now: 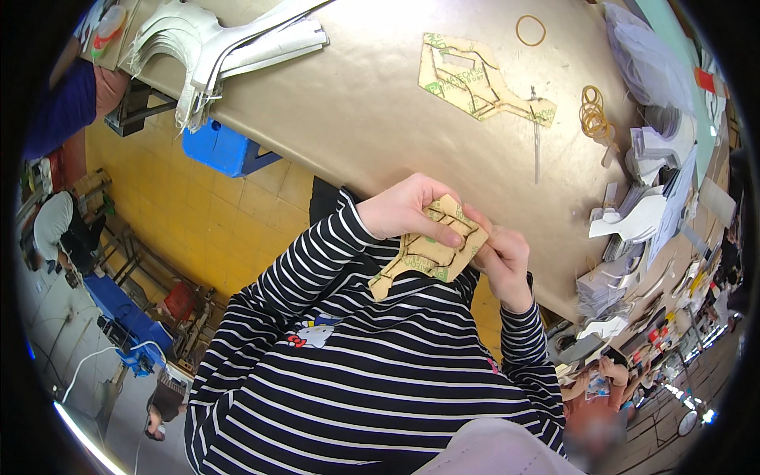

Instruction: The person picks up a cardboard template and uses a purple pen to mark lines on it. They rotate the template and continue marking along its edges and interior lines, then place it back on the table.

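Note:
Close to my chest, both hands hold a flat, yellowish cut-out pattern piece point(431, 252) with green print and dark slots, its narrow tail pointing down to the left. My left hand point(408, 210) is closed on its upper left side, the thumb lying across its face. The fingers of my right hand point(505, 257) pinch its right edge. A second pattern piece point(463, 79) of the same look lies flat on the table beyond my hands. Across its narrow end rests a thin, grey, pointed rod point(537, 150), whose exact kind I cannot make out.
The brown-covered table point(356, 119) carries a rubber band point(530, 30), a bunch of rubber bands point(594, 115), stacked white curved pieces point(210, 43) at far left and white cut pieces point(641, 210) along the right. A blue stool point(218, 148) stands under the left edge. Other people are nearby.

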Demonstrator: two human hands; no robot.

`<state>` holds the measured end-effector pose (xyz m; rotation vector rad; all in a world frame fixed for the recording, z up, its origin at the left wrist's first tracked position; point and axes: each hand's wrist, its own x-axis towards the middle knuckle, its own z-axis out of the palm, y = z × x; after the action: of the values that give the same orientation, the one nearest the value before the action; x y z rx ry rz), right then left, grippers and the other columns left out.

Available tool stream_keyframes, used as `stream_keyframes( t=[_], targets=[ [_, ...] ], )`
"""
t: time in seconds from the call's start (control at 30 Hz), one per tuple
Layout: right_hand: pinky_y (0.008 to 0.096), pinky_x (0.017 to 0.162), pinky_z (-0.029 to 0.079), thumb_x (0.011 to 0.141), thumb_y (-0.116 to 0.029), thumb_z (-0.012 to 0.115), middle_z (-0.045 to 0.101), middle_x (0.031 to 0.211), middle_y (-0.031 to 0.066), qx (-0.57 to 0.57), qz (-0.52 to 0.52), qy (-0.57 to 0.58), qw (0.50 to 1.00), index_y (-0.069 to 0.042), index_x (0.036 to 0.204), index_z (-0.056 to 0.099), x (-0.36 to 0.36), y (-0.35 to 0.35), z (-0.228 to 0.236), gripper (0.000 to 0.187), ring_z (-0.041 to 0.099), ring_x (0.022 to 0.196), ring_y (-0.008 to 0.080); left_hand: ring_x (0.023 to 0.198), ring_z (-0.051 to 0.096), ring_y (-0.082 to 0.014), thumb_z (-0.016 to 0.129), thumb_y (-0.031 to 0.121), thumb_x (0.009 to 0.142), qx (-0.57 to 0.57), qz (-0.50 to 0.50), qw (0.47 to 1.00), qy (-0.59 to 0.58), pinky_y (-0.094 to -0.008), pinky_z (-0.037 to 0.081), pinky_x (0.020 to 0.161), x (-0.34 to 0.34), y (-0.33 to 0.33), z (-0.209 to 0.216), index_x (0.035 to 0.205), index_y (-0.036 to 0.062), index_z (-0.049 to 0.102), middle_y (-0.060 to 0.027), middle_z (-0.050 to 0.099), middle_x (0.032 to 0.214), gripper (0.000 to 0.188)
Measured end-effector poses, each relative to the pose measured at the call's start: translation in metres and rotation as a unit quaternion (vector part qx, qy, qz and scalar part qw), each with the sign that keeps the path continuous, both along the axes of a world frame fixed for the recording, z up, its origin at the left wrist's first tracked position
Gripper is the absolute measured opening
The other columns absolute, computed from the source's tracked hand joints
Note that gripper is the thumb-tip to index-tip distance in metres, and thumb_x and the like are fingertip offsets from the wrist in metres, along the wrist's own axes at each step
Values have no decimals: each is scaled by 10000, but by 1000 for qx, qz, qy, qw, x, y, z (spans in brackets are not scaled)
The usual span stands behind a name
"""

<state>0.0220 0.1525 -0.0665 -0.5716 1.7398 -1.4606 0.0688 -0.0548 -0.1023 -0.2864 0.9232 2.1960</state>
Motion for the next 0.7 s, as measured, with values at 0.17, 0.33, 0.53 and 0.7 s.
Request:
stream_keyframes(
  t=[0.17,0.33,0.53,0.7],
  targets=[
    [253,575,426,816,38,549,578,661,114,2,32,-19,999,-15,1310,495,-8,-3,4,499,559,558,170,741,587,-60,750,35,752,7,5,1000,2,-199,466,673,0,-1,0,938,-9,623,-18,660,837,230],
    [214,515,333,831,41,533,442,592,7,49,82,-87,992,8,1333,456,-20,-2,17,509,381,517,71,772,606,-75,756,92,765,23,3,1000,13,-218,485,704,1,-2,0,996,-11,629,-35,670,883,283],
    [213,543,367,840,19,545,475,622,39,45,60,-155,985,-27,1348,448,-17,-1,17,519,388,540,84,757,596,-70,754,75,760,17,3,1000,8,-209,474,688,1,-3,-1,962,-10,627,-27,664,853,253],
    [219,575,397,835,40,533,566,654,82,59,50,-159,984,-28,1331,473,-12,2,12,504,487,565,90,735,583,-59,750,40,751,-3,7,1000,15,-197,455,661,1,-1,-1,925,-7,626,-14,655,818,218]
  ],
)
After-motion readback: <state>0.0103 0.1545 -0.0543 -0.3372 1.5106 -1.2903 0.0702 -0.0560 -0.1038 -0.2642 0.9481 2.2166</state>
